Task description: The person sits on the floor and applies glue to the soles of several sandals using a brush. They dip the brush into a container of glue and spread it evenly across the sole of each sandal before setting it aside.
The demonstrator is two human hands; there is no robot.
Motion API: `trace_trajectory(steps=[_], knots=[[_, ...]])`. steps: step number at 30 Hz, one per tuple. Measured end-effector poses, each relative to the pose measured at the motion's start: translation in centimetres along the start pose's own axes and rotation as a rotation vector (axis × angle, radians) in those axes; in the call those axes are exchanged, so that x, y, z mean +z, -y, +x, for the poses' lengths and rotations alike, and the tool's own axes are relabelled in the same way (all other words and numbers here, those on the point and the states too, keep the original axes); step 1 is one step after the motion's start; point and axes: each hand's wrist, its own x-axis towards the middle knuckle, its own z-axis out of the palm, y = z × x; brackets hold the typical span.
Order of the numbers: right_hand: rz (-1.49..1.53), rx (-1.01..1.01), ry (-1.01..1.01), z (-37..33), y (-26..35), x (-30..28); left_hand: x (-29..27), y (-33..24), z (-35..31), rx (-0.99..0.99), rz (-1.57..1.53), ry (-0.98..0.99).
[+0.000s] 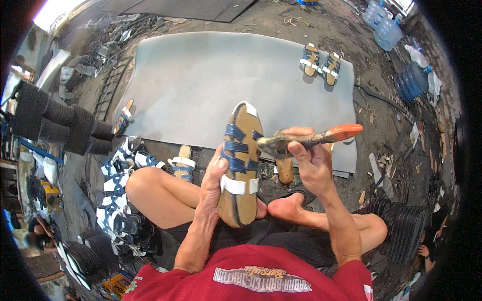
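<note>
My left hand [210, 185] grips a half-made sandal [244, 198] by its left edge and holds it upright over my lap. Its face is tan, with navy strap ends along both sides and white strap pieces near the lower part and at the tip. In my right hand [315, 168] is a paintbrush [346, 131] with an orange handle and a dark, crusted middle. The bristles point left and meet the sandal's right edge, by a navy strap end. Below my right fingers a rounded brown piece [285, 173] shows in part; I cannot tell what it is.
A grey sheet [211, 75] covers the ground ahead, bearing a pair of sandals [320, 65] at far right and one sandal [123, 118] at left. Another sandal [183, 163] lies by my left knee, near piled straps [115, 193]. Black sole stacks [55, 118] and blue water jugs [387, 32] flank the sheet.
</note>
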Motion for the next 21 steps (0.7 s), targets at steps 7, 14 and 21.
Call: trace_trajectory(steps=[7, 14, 21], knots=[[-0.27, -0.267, 0.094, 1.7, -0.2, 1.5, -0.4, 1.1, 0.0, -0.036, 0.088, 0.021], [-0.149, -0.276, -0.071, 2.0, 2.9, 1.9, 0.7, 0.8, -0.5, -0.022, 0.0, 0.012], [-0.058, -0.113, -0.023, 0.7, 1.5, 1.2, -0.9, 0.6, -1.3, 0.029, 0.053, -0.033]])
